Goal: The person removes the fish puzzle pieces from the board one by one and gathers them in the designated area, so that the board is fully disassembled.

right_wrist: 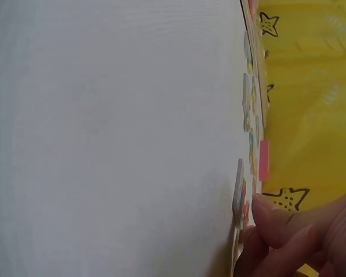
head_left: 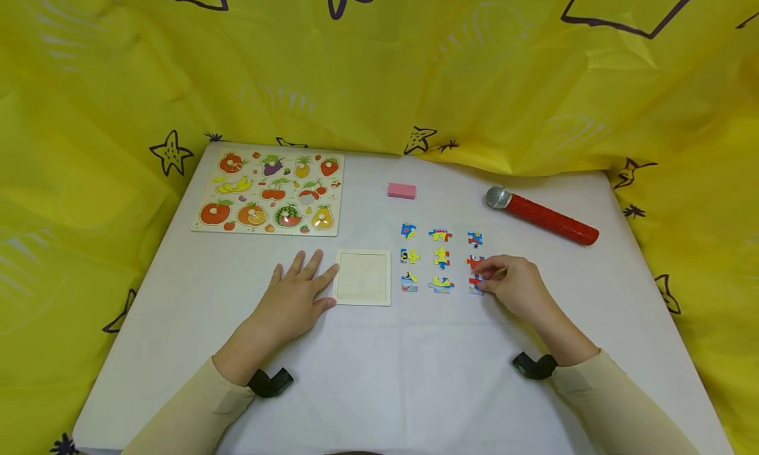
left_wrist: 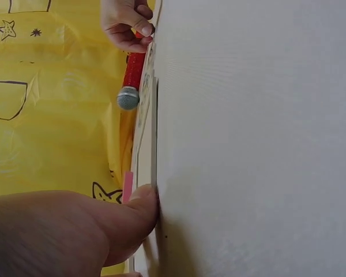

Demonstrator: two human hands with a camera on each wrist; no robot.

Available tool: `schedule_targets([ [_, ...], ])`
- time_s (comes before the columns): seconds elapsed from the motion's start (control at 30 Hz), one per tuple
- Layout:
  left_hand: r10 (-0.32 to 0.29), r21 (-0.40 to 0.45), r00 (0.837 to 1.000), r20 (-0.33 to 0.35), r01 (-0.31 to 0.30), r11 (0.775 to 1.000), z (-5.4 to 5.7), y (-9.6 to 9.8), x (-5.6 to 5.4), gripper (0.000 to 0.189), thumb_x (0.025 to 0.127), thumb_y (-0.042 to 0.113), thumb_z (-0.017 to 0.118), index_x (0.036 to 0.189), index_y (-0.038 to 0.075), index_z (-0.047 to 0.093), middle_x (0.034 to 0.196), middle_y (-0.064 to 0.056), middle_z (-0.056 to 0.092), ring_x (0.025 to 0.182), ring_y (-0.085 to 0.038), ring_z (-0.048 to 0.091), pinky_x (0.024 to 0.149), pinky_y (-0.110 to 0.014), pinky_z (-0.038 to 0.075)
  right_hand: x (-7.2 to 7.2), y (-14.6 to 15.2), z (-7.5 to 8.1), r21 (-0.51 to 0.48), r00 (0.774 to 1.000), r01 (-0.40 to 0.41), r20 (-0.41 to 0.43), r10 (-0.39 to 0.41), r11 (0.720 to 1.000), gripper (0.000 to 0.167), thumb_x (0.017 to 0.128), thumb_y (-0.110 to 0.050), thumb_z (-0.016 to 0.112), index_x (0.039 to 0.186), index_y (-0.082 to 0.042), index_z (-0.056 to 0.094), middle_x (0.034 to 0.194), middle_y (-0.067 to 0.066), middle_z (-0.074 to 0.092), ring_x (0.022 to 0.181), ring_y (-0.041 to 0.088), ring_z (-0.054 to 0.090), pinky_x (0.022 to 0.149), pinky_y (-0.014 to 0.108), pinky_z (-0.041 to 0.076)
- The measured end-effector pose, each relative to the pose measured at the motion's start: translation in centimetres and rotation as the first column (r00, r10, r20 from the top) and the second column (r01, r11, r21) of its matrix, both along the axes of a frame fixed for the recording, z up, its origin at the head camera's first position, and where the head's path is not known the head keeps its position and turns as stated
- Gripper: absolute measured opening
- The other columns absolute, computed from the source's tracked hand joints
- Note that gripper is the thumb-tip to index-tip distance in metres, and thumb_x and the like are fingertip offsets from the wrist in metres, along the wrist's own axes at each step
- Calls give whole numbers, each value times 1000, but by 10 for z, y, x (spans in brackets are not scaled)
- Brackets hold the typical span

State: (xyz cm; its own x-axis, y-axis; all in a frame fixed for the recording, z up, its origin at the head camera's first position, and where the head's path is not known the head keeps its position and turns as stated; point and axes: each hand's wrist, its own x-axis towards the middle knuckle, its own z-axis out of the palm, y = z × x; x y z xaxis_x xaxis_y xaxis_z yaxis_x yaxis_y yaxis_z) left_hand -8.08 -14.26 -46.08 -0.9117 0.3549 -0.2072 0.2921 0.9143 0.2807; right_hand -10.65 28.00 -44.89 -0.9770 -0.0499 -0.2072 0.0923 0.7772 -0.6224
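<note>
Spread on the table, my left hand touches the left edge of a pale square puzzle frame with its fingertips. The thumb lies against the frame's edge in the left wrist view. Right of the frame, several small jigsaw pieces lie in rows and columns, yellow, red and blue. My right hand is at the right column, its thumb and index finger bent round the lower puzzle piece, partly hiding it. A red puzzle piece sits right at the index fingertip.
A fruit puzzle board lies at the back left. Behind the jigsaw pieces is a pink block. A red microphone with a silver head lies at the back right. Yellow patterned cloth hangs round the table's back and sides.
</note>
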Motion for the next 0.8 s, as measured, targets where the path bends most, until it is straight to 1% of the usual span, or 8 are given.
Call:
schedule_targets([
  [0.13, -17, -4, 1000, 19, 17, 1000, 2, 0, -2, 69, 104, 45, 69, 166, 25, 45, 177, -17, 28, 164, -52, 22, 122, -83, 23, -1, 8, 9, -4, 1000, 19, -4, -19, 1000, 22, 93, -6, 81, 114, -11, 82, 100, 11, 74, 86, 23, 65, 69, 25, 50],
  [0.33, -59, 4, 994, 87, 59, 998, 11, -3, -10, 64, 106, 40, 67, 165, 24, 46, 176, -21, 31, 161, -55, 25, 123, -79, 28, -6, 15, 28, 49, 991, 46, -130, -39, 998, 26, 96, -8, 78, 122, -10, 80, 107, 12, 77, 87, 24, 64, 64, 23, 49],
  [0.43, -73, 28, 989, 131, 70, 997, 20, -7, -18, 60, 108, 36, 65, 164, 24, 49, 174, -22, 35, 159, -55, 30, 123, -75, 33, -7, 15, 41, 81, 973, 71, -227, -51, 994, 29, 99, -14, 77, 128, -10, 78, 117, 16, 77, 88, 27, 64, 60, 23, 48],
  [0.53, -89, 43, 987, 134, 84, 996, 30, -11, -26, 58, 108, 34, 65, 163, 22, 49, 171, -24, 40, 156, -53, 39, 122, -70, 39, -5, 11, 54, 103, 937, 120, -340, -79, 987, 35, 101, -22, 76, 134, -10, 76, 127, 18, 77, 90, 34, 69, 58, 25, 49],
  [0.6, -81, 43, 992, 94, 78, 996, 39, -13, -31, 61, 109, 35, 64, 164, 18, 47, 171, -25, 39, 157, -51, 40, 122, -69, 40, -5, 8, 63, 108, 915, 149, -392, -96, 983, 42, 103, -27, 74, 142, -13, 71, 138, 18, 73, 103, 40, 72, 69, 36, 60],
  [0.67, -45, 37, 999, 26, 44, 998, 49, -14, -35, 66, 109, 38, 64, 166, 14, 43, 173, -25, 34, 159, -51, 35, 124, -70, 35, -6, 5, 72, 117, 904, 141, -420, -80, 983, 51, 104, -31, 73, 152, -15, 64, 152, 18, 65, 125, 45, 69, 93, 52, 62],
  [0.73, 16, 43, 999, -45, -14, 999, 59, -14, -39, 74, 109, 43, 62, 169, 11, 35, 177, -25, 25, 164, -51, 23, 127, -74, 27, -8, 1, 80, 147, 911, 108, -410, -39, 983, 62, 105, -36, 70, 161, -16, 52, 166, 17, 50, 148, 52, 51, 121, 71, 39],
  [0.8, 85, 62, 988, -126, -77, 995, 69, -13, -42, 81, 109, 47, 60, 172, 10, 26, 179, -25, 17, 166, -53, 12, 127, -78, 19, -12, -5, 85, 190, 921, 63, -389, 17, 980, 72, 106, -42, 66, 168, -17, 39, 176, 16, 33, 161, 56, 25, 126, 82, 8],
])
